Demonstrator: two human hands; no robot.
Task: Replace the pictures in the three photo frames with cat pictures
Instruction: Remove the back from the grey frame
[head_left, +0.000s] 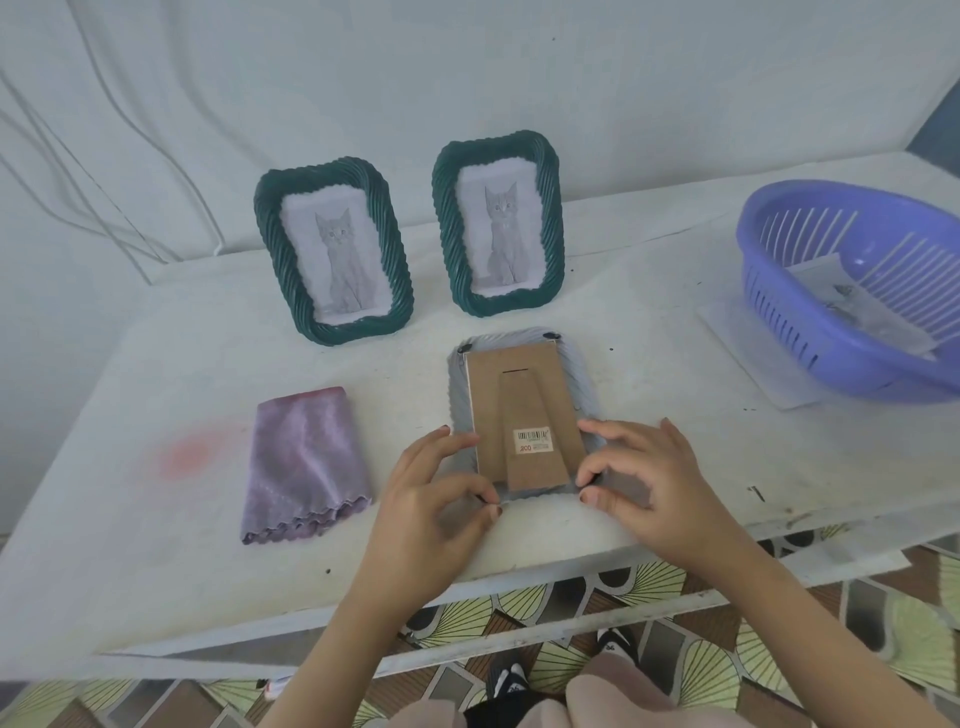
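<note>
Trouble, if it comes, starts at the near edge of the table (156, 395), where I have both hands on the face-down frame (459, 400). I judge I am working the retaining clips at its near corners. A clip only half turned would let the backing board (519, 384) lift, or the picture slip, once the frame is stood up. A hard push could also skid the frame. My left hand (436, 499) reaches in low, thumb and forefinger pinched together at the near left corner, the other fingers (447, 441) lying along the left rim. My right hand (644, 483) mirrors it, thumb and forefinger curled into a pinch at the near right corner, the rest arched over the rim. Whether a clip sits inside either pinch is too small to tell. Left of the frame lies a folded purple cloth (306, 462). Farther back, the left green frame (335, 249) and right green frame (498, 223) stand upright, each showing a cat picture. At far right, a purple basket (779, 291) holds loose papers (852, 306).
</note>
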